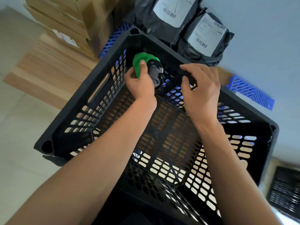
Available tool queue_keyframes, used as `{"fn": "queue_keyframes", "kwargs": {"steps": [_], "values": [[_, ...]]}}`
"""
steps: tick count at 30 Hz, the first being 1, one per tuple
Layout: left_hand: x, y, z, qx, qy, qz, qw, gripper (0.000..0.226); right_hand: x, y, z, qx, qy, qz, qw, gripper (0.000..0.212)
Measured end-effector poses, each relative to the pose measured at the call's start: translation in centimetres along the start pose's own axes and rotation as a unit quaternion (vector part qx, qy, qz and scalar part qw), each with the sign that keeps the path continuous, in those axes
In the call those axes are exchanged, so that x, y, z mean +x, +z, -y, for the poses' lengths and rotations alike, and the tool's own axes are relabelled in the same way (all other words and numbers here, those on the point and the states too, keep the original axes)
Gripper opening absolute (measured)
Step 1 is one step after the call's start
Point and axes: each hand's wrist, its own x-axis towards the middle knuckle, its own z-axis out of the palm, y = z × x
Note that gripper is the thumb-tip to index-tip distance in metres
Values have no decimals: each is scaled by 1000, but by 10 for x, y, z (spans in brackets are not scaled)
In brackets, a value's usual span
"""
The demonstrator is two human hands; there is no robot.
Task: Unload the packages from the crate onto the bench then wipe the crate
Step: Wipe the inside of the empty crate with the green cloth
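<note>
The left hand [140, 82] grips a green cloth [142, 62] against the crate's [81, 101] far inner wall, near its far corner. The right hand [201, 88] curls its fingers over the crate's far rim. Inside the crate no package shows. Two packages [186, 30] lie on the bench [259, 46] just beyond that rim. Boxes [68, 21] stand past the crate's far-left corner.

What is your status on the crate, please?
Left hand grips green cloth inside black crate. Right hand holds far rim. Packages out, beyond crate. Nothing obstructing.
</note>
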Motion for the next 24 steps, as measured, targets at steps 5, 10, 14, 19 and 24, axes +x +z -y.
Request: {"fn": "queue_keyframes", "kwargs": {"steps": [5, 10, 14, 19, 24], "values": [[7, 11, 0, 53, 3, 10, 999, 42, 13, 7, -4, -130, 23, 49, 990, 47], [11, 14, 8, 97, 9, 16, 995, 36, 15, 20, -3, -164, 74, 63, 982, 58], [10, 10, 12, 81, 24, 25, 996, 28, 19, 21, -1, -118, 112, 58, 985, 56], [-8, 14, 17, 74, 136, 17, 988, 26, 19, 17, 1, -104, 124, 67, 985, 65], [-16, 28, 28, 148, 190, 65, 968, 56, 19, 16, 5, -83, 139, 70, 984, 76]]}}
